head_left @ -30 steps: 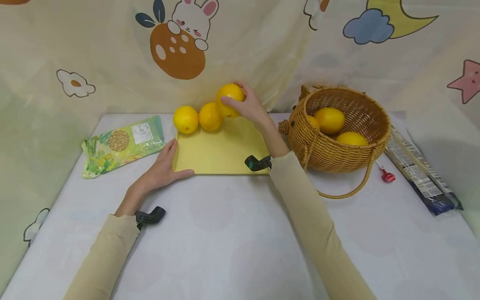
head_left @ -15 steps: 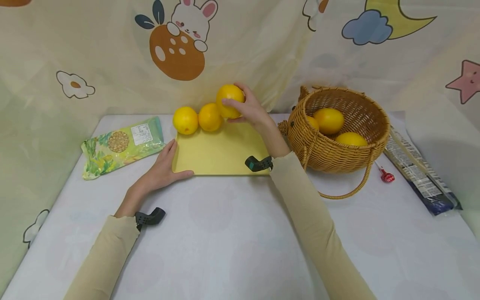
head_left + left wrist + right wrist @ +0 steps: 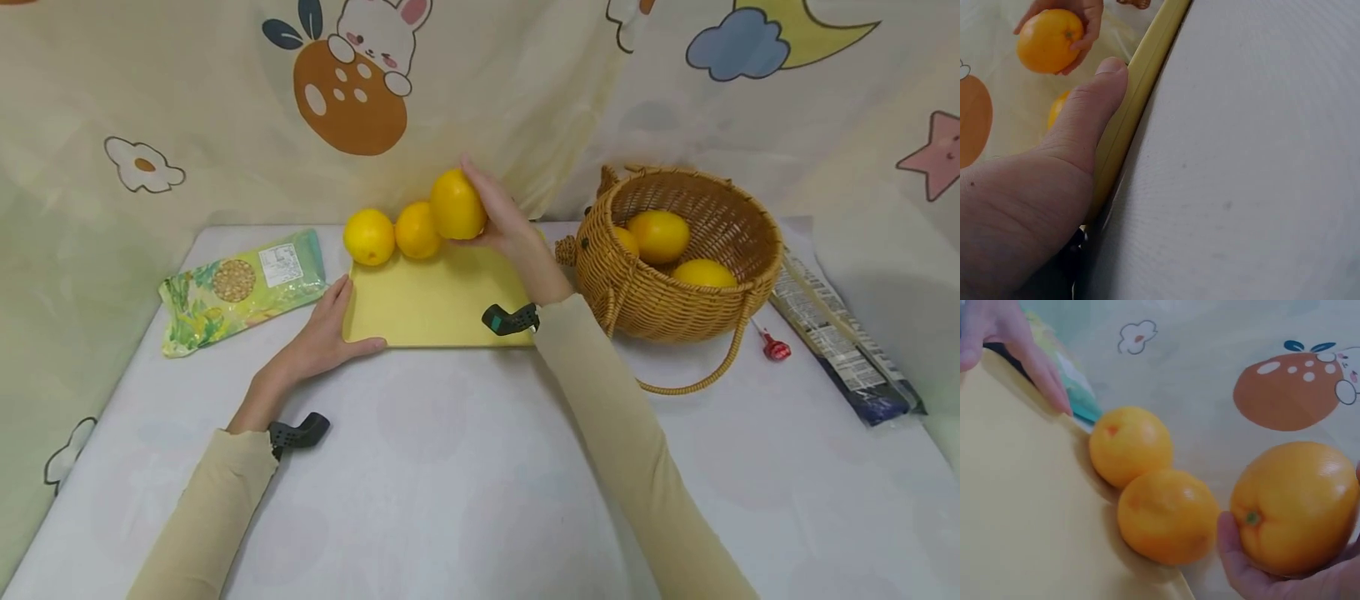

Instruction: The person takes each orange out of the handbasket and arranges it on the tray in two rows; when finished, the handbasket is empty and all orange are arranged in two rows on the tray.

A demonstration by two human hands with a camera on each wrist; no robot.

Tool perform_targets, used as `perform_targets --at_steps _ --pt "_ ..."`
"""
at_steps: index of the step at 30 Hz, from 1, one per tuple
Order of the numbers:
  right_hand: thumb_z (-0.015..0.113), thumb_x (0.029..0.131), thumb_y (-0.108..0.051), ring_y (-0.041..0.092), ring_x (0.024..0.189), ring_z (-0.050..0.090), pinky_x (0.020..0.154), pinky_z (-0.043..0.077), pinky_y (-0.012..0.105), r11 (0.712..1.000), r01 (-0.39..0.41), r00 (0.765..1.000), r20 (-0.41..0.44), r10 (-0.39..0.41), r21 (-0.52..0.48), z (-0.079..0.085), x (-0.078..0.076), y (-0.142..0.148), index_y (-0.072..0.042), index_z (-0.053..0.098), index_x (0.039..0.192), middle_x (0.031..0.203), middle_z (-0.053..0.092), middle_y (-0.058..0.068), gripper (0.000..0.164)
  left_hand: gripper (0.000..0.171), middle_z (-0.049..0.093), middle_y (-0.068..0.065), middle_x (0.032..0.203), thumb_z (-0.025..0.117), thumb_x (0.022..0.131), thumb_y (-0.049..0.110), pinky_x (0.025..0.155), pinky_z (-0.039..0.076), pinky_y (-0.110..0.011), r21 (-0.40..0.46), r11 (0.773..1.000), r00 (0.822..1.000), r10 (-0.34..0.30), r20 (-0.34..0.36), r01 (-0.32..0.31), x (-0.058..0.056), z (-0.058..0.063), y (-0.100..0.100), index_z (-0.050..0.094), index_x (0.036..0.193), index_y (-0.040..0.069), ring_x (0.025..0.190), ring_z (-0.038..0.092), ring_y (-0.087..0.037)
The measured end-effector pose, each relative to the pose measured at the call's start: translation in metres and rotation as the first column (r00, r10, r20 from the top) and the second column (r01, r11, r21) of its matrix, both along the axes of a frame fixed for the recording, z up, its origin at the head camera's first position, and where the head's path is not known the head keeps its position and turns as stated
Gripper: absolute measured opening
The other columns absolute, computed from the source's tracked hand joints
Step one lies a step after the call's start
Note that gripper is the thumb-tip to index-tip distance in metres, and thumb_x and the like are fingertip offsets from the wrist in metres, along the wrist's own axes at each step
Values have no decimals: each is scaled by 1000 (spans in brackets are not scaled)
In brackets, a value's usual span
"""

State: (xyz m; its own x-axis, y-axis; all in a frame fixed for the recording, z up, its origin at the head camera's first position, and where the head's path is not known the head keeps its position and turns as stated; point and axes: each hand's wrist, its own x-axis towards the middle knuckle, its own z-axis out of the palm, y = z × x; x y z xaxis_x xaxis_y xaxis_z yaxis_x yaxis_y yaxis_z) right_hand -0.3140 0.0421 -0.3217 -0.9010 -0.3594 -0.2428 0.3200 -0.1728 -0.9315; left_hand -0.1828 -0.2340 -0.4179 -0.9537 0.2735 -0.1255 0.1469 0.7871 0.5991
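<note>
In the head view my right hand (image 3: 508, 218) holds an orange (image 3: 456, 205) above the back edge of a flat yellow board (image 3: 438, 308). The right wrist view shows fingers curled under and around this orange, its stem end facing the camera. Two more oranges, the left one (image 3: 368, 237) and the middle one (image 3: 416, 231), sit side by side along the board's back left edge. My left hand (image 3: 318, 337) touches the board's front left corner, fingers straight along the left side. Its thumb (image 3: 1088, 112) lies stretched along the front edge.
A wicker basket (image 3: 675, 312) with several yellow-orange fruits stands right of the board, its handle loop hanging toward the front. A green packet (image 3: 243, 292) lies left. A red lollipop (image 3: 776, 348) and a dark printed packet (image 3: 847, 342) lie far right. A patterned cloth hangs behind.
My right hand has turned with the orange, and its thumb no longer crosses the front of the fruit in the head view. The left hand, board and other two oranges stay in place.
</note>
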Motion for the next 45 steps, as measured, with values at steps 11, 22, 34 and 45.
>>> perform_targets --at_steps 11,22,34,45 --pt "61 88 -42 24 108 56 88 52 52 977 205 976 68 -209 62 -10 -7 -2 -25 62 114 118 57 3 31 119 -14 -13 163 71 82 55 120 9 -58 4 1000 1000 3 5 -3 0 -2 0 -9 155 7 151 -5 -36" --pt "64 86 -50 20 101 57 85 51 42 967 242 969 38 -245 75 -14 -12 -1 -25 61 115 114 58 2 39 118 -14 -13 163 70 82 55 121 9 -58 1 1000 1000 6 9 -6 0 -3 -1 -9 155 7 152 -5 -35" --pt "64 89 -37 12 84 57 73 49 24 954 286 937 -235 -258 91 -23 -12 -3 -14 68 101 99 61 -1 26 118 -13 -11 164 71 81 56 121 9 -56 -3 1000 1000 16 12 -16 -1 -4 -2 -9 155 9 152 -4 -33" --pt "61 92 -27 11 104 56 92 45 21 944 315 831 -509 -225 97 -43 -24 2 -7 68 111 120 64 6 28 119 -14 -11 164 71 81 56 121 9 -57 -4 1000 1000 15 15 -15 -3 -3 -3 -10 155 9 152 -4 -34"
